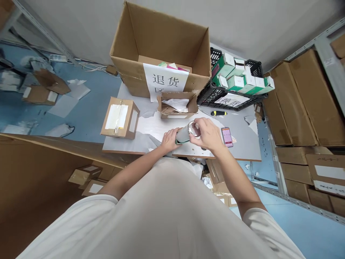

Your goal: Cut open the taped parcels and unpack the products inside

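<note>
Close to the table's front edge, my right hand [207, 133] has its fingers curled round the shiny, clear rim of a cup-like cylinder [183, 135] with a pale grey side. My left hand [170, 139] is closed at the other end, gripping a green-edged piece that looks like a small carton [177, 139]. The cylinder lies tilted between both hands; whether it sits inside the carton I cannot tell. Just beyond them stands an opened small cardboard box [176, 116] with white paper in it. To the right of my right hand lies a phone [227, 137] with a lit pink screen.
A big open carton [129, 77] with a Chinese paper sign stands at the back. Right of it, a black crate [206, 97] holds several green-and-white boxes. A taped box [118, 118] sits left; a yellow-black tool handle [219, 113] lies right. Shelves with cartons [315, 100] flank the right side.
</note>
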The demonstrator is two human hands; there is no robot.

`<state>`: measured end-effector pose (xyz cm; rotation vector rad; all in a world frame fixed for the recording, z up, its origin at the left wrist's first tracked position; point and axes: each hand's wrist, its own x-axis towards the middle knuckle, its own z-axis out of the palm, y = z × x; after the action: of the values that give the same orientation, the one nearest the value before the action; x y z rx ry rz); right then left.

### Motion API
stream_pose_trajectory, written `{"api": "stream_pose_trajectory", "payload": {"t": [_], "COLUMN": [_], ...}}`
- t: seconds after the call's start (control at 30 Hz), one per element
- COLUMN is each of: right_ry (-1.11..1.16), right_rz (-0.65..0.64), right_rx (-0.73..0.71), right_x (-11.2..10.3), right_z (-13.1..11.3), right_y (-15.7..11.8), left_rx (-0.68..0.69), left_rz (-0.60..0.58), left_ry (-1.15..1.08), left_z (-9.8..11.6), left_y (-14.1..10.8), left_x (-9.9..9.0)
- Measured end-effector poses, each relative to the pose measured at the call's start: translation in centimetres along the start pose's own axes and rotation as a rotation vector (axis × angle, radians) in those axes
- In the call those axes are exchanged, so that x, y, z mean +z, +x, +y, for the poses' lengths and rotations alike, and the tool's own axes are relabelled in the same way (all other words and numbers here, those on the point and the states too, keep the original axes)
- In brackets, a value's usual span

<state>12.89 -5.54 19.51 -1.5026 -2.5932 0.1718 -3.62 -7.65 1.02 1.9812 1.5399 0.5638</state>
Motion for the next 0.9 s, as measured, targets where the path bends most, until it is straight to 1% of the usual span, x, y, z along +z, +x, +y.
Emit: {"api": "stream_pose_trajectory", "payload": {"t": [0.1, 0.2, 0.27, 0.33, 0.4, 0.47, 0.53, 0.6, 0.63, 0.67, 0.73, 0.8, 0.83, 0.9], "right_ry": [0.105, 0.197, 0.233, 0.27, 0.325, 0.406, 0.526, 0.708, 0.817, 0.93, 1.136, 1.279, 1.323, 1.373], "right_rz": [0.136, 0.216, 0.253, 0.286, 0.316, 0.344, 0.356, 0.333, 0.306, 0.271, 0.2, 0.148, 0.136, 0.135], "right_rx": [-0.02, -0.037, -0.051, -0.048, -0.017, 0.036, 0.089, 0.103, 0.092, 0.075, 0.062, 0.103, 0.137, 0.195], "right_x": [-2.7, -4.2, -4.9, -5.3, -5.7, -5.9, -5.9, -5.6, -5.3, -5.0, -4.2, -3.3, -2.8, -2.1], "right_z": [1.2, 1.7, 1.7, 1.6, 1.4, 1.5, 1.7, 2.2, 2.4, 2.6, 2.8, 2.8, 2.7, 2.5], "right_y": [0.4, 1.3, 2.0, 2.8, 3.5, 4.2, 4.9, 5.5, 5.8, 6.0, 6.2, 6.3, 6.3, 6.2], "left_rx": [0.001, 0.03, 0.034, 0.022, 0.034, 0.057, 0.041, -0.004, -0.028, -0.055, -0.126, -0.194, -0.215, -0.23], "left_rz": [0.011, 0.043, 0.088, 0.181, 0.312, 0.413, 0.471, 0.489, 0.473, 0.424, 0.249, 0.081, 0.032, 0.014], "left_ry": [-0.014, -0.052, -0.091, -0.165, -0.307, -0.494, -0.686, -0.88, -0.989, -1.109, -1.344, -1.51, -1.556, -1.6], "left_z": [-0.2, -0.3, -0.1, 0.5, 1.5, 2.7, 3.8, 4.6, 4.9, 5.1, 5.5, 5.9, 6.1, 6.4], "left_y": [0.0, -0.2, -0.7, -1.1, -1.4, -1.4, -1.1, -1.0, -1.1, -1.3, -1.9, -2.6, -2.8, -3.1], "left_x": [-0.1, -0.1, -0.4, -1.2, -2.5, -4.1, -5.5, -6.6, -7.1, -7.4, -7.8, -8.0, -8.0, -7.9]}}
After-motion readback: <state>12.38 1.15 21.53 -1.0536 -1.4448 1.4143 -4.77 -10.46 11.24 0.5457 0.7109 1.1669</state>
